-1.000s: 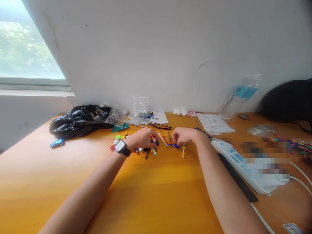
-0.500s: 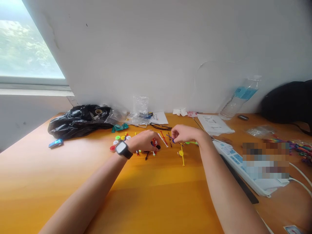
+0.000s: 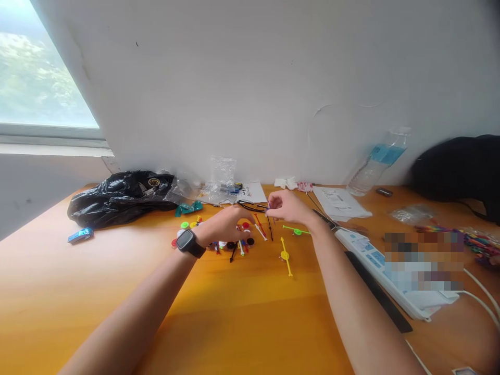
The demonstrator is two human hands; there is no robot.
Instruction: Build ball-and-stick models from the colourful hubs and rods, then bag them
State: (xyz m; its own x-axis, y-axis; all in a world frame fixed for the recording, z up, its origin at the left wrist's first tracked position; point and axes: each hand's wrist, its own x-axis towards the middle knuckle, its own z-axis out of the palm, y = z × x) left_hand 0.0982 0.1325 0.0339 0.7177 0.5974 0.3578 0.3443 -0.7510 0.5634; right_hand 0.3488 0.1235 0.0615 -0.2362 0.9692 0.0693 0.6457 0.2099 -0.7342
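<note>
My left hand, with a black smartwatch on its wrist, hovers curled over a scatter of small coloured plastic sticks and discs on the orange table. Whether it holds one of them is hidden. My right hand is raised a little above the table and pinches a thin dark blue stick at its fingertips. A yellow stick with a disc lies in front of it, and a green stick with a disc lies beside the wrist.
A black plastic bag and clear bags lie by the wall. Papers, a water bottle, a white power strip, a black bag and coloured strips fill the right side. A small blue packet lies left.
My right hand has lifted the blue stick off the table and drawn it up and back toward the wall. The yellow stick stays on the table. My left hand has barely moved.
</note>
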